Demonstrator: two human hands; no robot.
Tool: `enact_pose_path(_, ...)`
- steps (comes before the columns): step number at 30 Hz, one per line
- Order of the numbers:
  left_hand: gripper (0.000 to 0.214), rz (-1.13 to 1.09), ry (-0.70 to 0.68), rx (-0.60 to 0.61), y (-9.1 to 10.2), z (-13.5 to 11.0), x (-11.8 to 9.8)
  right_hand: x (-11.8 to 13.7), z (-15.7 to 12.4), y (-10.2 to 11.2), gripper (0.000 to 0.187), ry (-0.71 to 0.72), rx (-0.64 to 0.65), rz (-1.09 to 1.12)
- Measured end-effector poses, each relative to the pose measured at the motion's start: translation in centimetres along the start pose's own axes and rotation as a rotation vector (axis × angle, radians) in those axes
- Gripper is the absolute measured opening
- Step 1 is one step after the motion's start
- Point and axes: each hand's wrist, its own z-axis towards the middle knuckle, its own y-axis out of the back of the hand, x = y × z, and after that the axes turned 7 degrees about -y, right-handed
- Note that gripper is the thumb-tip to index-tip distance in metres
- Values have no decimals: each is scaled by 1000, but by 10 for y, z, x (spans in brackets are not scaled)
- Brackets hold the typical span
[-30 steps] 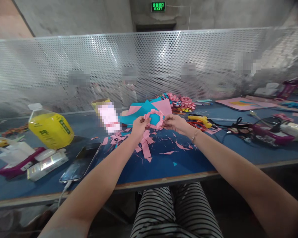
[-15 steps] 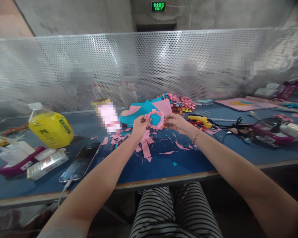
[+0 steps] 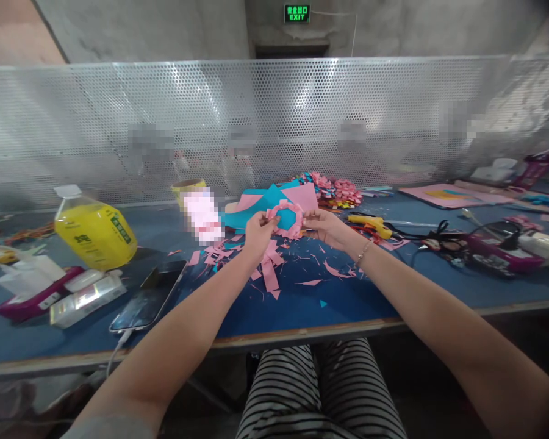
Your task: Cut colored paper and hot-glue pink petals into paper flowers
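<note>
A pink paper ring with small folded tabs round its edge is held up over the table between my two hands. My left hand pinches its left side, thumb in front. At the ring's right side, the fingertips of my right hand are closed on the edge. Blue paper sheets show behind the ring and through its opening, with a pink sheet beside them. Below my hands lie pink paper scraps and thin cut strips.
Left stand a yellow-liquid bottle, a tissue pack, a small box and a phone on a cable. Right lie yellow-handled pliers and black cables. Paper flowers are piled before a perforated metal screen.
Both hands keep hold of the paper ring in nearly the same place. The ring's tilt and my fingers shift only slightly, and the whole view moves a little.
</note>
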Motion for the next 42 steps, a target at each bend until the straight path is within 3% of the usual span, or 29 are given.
enact_pose_path(7,19,-137,36,-28,-4,-3,-1,-2,3,-3,33,56,-126,-49)
enact_pose_path(19,25,-127,32,-67,-1,-3,-7,-1,-1,-7,34,71,-102,-39)
enact_pose_path(28,20,-153,-13,-46,-3,-5,-6,-2,-1,-18,34,170,-239,-221)
enact_pose_path(36,18,-175,-123,66,-4,-2,0,-1,-1,-12,16,456,-354,-605)
enact_pose_path(42,17,97,-362,24,3,-2,-10,11,-12,-13,12,877,-400,-930)
